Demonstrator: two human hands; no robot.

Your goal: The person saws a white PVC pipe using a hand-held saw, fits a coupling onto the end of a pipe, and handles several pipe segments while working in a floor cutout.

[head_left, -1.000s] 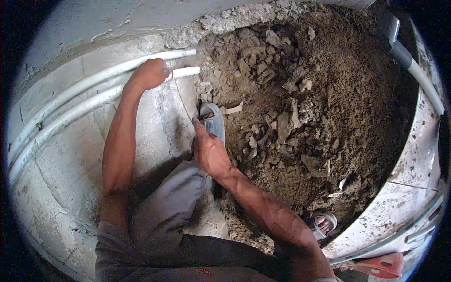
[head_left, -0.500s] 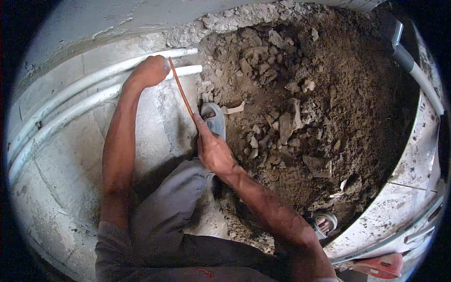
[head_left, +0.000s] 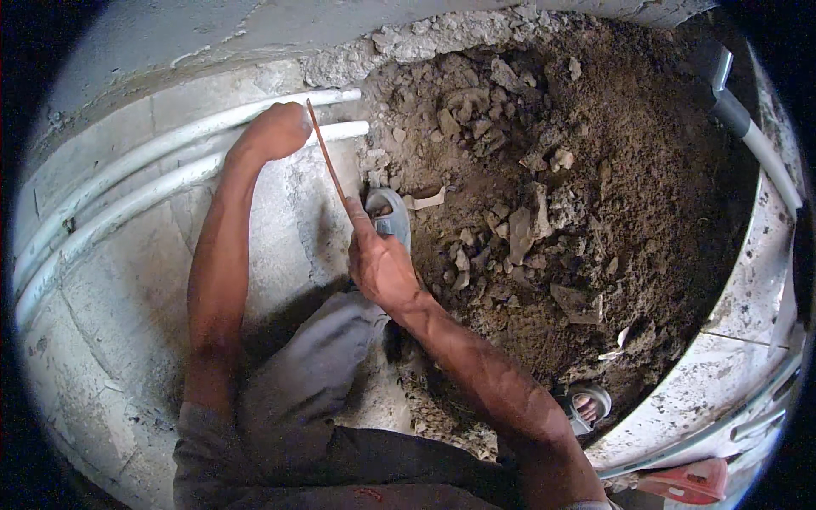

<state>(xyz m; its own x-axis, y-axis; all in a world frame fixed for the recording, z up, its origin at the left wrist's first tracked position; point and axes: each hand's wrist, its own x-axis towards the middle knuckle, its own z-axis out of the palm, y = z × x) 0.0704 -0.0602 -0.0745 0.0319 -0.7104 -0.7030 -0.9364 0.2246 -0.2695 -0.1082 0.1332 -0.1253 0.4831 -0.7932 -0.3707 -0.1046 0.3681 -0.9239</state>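
Observation:
My left hand (head_left: 276,133) is closed around the nearer of two white plastic pipes (head_left: 344,130), close to its cut end. The farther white pipe (head_left: 200,127) runs alongside, just beyond my knuckles. My right hand (head_left: 384,265) grips the lower end of a thin orange-brown strip that looks like a hacksaw blade (head_left: 328,161), its index finger stretched along it. This blade lies across the nearer pipe just right of my left fist, with its far tip by the farther pipe. Its teeth are too small to make out.
Loose soil with broken rubble (head_left: 518,229) fills the area right of the pipes. A rough concrete edge (head_left: 425,38) and wall bound the far side. At right stand a grey pipe-like handle (head_left: 756,140) and dirty white tiles (head_left: 739,297). A red plastic piece (head_left: 687,482) lies lower right.
My right hand has pushed the blade slightly away from me and to the left, across the pipe. My left hand keeps its hold, and the view has shifted a little.

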